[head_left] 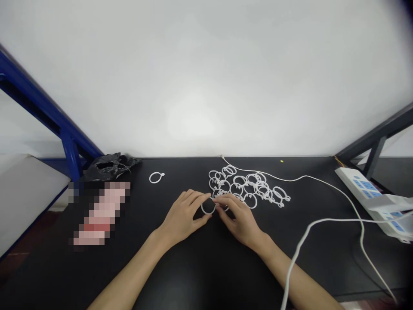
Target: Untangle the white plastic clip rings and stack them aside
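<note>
Between my two hands is a white plastic ring (208, 212), held just above or on the black table in front of a pile of similar rings. My left hand (183, 212) grips its left side between thumb and fingers. On the opposite side, the thumb and fingers of my right hand (238, 217) close on the ring's right edge, hiding that part. The pile of white rings (250, 187), each with a small tab or eyelet, lies just beyond my right hand. A single white ring (156, 177) with a small knob lies apart, to the far left of the pile.
A crumpled black plastic bag (109, 167) and a pixelated patch (101, 211) are on the left. White power strips (371, 193) stand at the right edge. A white cable (306, 177) crosses behind the rings and down the right side. A blue frame (38, 99) rises at left.
</note>
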A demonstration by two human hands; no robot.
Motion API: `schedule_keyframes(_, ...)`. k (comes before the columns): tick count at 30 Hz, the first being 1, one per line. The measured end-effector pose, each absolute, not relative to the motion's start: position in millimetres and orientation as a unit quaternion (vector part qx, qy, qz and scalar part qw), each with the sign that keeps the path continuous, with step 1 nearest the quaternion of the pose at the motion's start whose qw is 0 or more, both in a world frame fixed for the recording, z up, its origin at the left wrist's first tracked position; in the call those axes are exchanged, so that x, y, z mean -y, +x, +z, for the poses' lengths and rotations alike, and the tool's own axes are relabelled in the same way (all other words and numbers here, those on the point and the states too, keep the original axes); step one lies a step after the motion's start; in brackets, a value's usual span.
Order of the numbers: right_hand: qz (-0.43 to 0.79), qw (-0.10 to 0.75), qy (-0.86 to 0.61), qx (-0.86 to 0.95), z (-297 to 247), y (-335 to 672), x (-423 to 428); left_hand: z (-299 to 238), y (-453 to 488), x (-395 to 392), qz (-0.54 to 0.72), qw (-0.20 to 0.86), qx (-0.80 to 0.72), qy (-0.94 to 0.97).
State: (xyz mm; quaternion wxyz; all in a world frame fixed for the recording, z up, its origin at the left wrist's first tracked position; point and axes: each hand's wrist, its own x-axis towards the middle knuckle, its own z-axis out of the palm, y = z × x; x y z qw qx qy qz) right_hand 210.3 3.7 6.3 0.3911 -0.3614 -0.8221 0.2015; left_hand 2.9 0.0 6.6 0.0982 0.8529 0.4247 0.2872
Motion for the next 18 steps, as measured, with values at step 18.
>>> schedule_keyframes(18, 0.237, 0.379, -0.373, 0.813, 4.0, 208.2, -1.0, 7.5, 5.5, 4.2, 0.288, 0.132, -0.441, 0.840)
